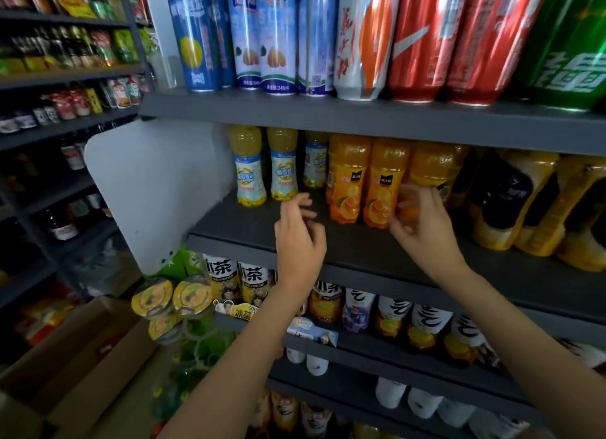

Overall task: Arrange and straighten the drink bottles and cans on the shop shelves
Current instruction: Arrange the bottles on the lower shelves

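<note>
Head: R hand [423, 222] grips orange btl [426, 183].

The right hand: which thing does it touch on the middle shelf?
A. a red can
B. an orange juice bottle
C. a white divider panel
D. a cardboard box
B: the right hand has its fingers curled round the third orange juice bottle on the middle shelf, while the left hand hangs free in front of it.

The right hand [423, 222] is blurred and covers an orange bottle [426, 169]; the green can [570, 45] is cut off.
</note>
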